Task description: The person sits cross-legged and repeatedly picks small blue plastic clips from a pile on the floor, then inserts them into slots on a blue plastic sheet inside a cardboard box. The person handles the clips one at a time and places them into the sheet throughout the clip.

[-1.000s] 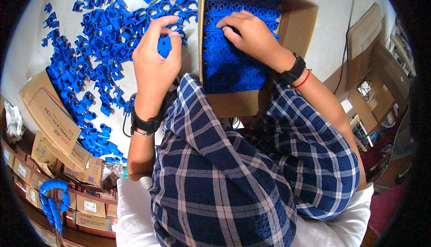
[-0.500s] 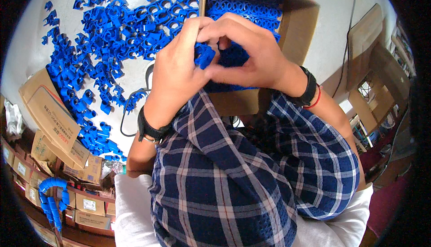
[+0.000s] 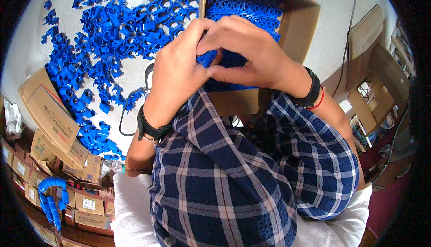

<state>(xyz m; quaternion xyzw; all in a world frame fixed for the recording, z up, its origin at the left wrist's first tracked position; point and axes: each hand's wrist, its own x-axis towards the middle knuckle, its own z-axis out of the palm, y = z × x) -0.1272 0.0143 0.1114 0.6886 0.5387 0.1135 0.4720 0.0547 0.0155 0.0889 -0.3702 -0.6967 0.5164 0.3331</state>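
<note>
Both my hands meet over the near part of an open cardboard box [image 3: 301,27]. Between them is a blue plastic pipe clip [image 3: 206,59], mostly covered by fingers. My left hand [image 3: 177,65] is closed round the clip from the left. My right hand [image 3: 251,45] curves in from the right, thumb and fingers bent and their tips at the clip. Whether more than one clip is held is hidden. Inside the box, blue clips [image 3: 244,8] lie in neat rows. A loose spread of blue pipe clips [image 3: 105,29] covers the white surface left of the box.
A flattened-open carton [image 3: 49,110] stands at the left edge of the loose clips. Below it are shelved boxes [image 3: 90,204] and a curved string of blue clips [image 3: 53,197]. A dark cable [image 3: 346,45] runs down right of the box. More cartons [image 3: 377,85] are at far right.
My fingers have shifted slightly round the blue clip, which now shows less between my hands. My right hand's fingers have lowered a little. The box and loose clips stay in place.
</note>
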